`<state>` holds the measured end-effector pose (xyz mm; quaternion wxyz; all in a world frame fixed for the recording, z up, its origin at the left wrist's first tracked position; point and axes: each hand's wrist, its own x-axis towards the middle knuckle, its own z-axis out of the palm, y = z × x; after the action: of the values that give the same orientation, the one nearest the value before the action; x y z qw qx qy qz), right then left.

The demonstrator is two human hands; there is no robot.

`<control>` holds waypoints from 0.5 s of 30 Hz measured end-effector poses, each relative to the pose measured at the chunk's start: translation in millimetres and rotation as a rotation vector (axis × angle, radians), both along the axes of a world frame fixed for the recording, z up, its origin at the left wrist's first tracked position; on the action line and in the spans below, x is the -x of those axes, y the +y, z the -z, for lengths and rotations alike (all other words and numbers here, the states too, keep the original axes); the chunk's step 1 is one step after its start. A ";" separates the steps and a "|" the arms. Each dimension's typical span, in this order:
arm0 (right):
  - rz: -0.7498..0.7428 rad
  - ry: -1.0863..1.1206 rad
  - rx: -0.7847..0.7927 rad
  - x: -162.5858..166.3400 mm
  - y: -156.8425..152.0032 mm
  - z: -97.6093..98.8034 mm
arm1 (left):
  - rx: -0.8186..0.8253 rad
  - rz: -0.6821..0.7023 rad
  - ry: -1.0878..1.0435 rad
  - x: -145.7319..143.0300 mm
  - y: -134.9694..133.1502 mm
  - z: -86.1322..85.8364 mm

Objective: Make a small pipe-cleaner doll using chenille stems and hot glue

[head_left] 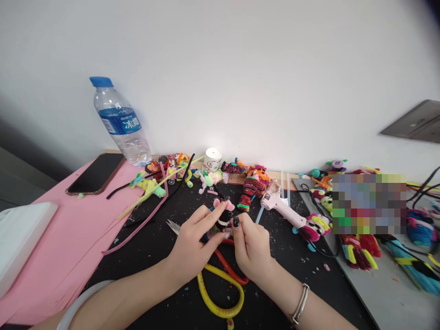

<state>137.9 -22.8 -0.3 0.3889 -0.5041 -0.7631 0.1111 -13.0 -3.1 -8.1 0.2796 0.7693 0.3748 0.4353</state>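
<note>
Between my hands is a small fuzzy pipe-cleaner figure (225, 214), dark with pink tufts at its top; much of it is hidden by my fingers. My left hand (197, 238) grips the figure, forefinger along its top and thumb below. A short white pipe-cleaner strip (223, 223) curves across the front of the figure toward my right hand (252, 245). My right hand is closed, thumb and forefinger pinched at the strip's end, though the fingertips partly hide it. Under both hands lie scissors with yellow and red handles (220, 314), their blades pointing left.
Pipe-cleaner dolls (252, 185), a white cup-like container (213, 160) and a pale pink glue gun (283, 211) stand or lie behind. At left are a water bottle (120, 121), a phone (96, 173) and loose pipe cleaners (146, 233). More dolls (360, 250) lie on a grey board at right.
</note>
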 end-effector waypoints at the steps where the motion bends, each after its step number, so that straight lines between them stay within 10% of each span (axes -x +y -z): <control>1: 0.001 0.000 0.003 0.0 0.1 0.0 | 0.000 -0.002 0.000 -0.1 -0.1 -0.2; 15: 0.003 0.003 -0.036 1.7 1.0 1.6 | -0.014 -0.024 0.008 -0.3 -2.3 0.6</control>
<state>136.3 -21.7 -1.9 0.3993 -0.4981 -0.7635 0.0973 -12.7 -5.4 -8.7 0.2676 0.7685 0.3820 0.4380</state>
